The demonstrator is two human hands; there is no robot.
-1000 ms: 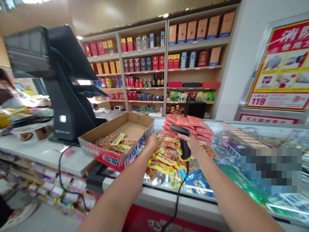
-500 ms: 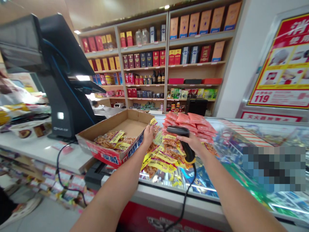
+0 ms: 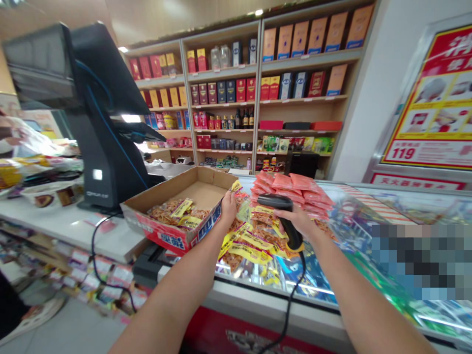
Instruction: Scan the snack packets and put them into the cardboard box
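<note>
Holding a yellow-labelled snack packet in my left hand, barcode scanner clamped in my right hand (hands just apart); the packet seems to need presenting to the scanner next.

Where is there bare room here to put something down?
The cardboard tray's far half is bare, and white counter shows between it and the checkout terminal. Crowded: the freezer glass around the left hand and right hand, heaped with yellow snack packets and pink packs.

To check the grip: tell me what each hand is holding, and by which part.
The right hand grips a black corded barcode scanner by its handle. The left hand holds a yellow-labelled snack packet by its lower part, with the top end sticking up.
</note>
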